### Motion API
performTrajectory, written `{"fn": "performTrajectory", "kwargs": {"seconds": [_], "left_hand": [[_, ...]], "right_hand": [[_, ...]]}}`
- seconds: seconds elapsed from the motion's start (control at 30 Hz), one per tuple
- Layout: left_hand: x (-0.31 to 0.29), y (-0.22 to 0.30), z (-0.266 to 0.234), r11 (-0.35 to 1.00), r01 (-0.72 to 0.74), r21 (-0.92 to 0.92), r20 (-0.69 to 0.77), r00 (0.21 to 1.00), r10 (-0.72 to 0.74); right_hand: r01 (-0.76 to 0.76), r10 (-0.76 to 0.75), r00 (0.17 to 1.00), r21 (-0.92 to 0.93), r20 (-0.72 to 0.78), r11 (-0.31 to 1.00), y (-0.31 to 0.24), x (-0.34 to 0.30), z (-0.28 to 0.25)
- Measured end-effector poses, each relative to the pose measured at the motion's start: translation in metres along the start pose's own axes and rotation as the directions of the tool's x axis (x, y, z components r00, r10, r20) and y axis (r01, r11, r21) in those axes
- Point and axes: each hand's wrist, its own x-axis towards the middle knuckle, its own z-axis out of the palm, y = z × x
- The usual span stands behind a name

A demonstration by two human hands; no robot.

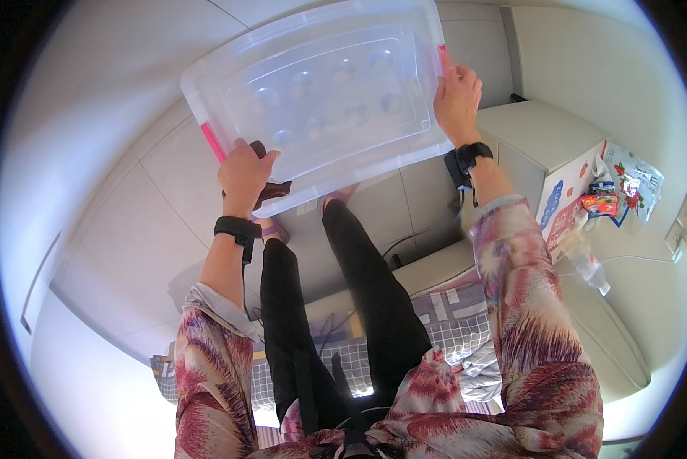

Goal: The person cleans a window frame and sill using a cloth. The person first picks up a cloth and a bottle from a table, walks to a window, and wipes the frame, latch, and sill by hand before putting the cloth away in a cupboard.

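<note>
Lying between the two hands, the clear box (332, 92) is in front of the person's feet, above the tiled floor (160, 210); whether it touches this floor, I cannot tell. Its upper face shows rows of round shapes inside a rectangular outline. It has one pink latch (212, 142) on the left side and another pink latch (442, 50) on the right side.

The left hand (245, 177) is at the near left corner, with fingers closed around a dark brown piece (273, 192), which comes out above and below the hand. Of which material this piece is, I cannot tell. The right hand (458, 101) is at the right edge, just beside the latch there; its fingers are bent, but I cannot tell if they clamp on the edge.

Each wrist carries a black band, and the sleeves (531, 283) are patterned in pinkish red and white. Below the box are the feet in purplish sandals (276, 229) and the legs in black trousers (374, 268). Behind the legs, a grey checked cloth (466, 321) is spread.

To the right stands a cream cabinet (538, 126), and next to it a white printed carton (561, 200). Near the carton are a red packet (601, 205), a silvery bag (643, 183) and a clear bottle (588, 268). A white cable (638, 257) runs toward the wall socket (677, 233).
</note>
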Motion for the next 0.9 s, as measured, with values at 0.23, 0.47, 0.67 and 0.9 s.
{"fn": "performTrajectory", "kwargs": {"seconds": [0.23, 0.47, 0.67, 0.9], "left_hand": [[0.0, 0.004, 0.004, 1.0, -0.01, 0.016, -0.006, 1.0, 0.01], [0.001, 0.008, 0.002, 0.999, 0.003, 0.032, -0.002, 1.0, -0.003], [0.0, -0.014, 0.006, 1.0, -0.016, -0.025, -0.007, 1.0, 0.016], [-0.051, -0.004, -0.02, 0.708, -0.001, -0.706, 0.082, 0.993, 0.083]], "right_hand": [[0.209, -0.19, 0.972, -0.142, 0.137, 0.967, -0.002, -0.011, -0.01], [0.333, -0.307, 0.942, -0.236, 0.138, 0.913, 0.001, -0.004, -0.017], [0.287, -0.245, 0.918, -0.097, 0.311, 0.953, 0.007, -0.023, -0.022], [0.325, -0.395, 0.578, 0.243, 0.714, 0.914, 0.069, -0.148, -0.087]]}}
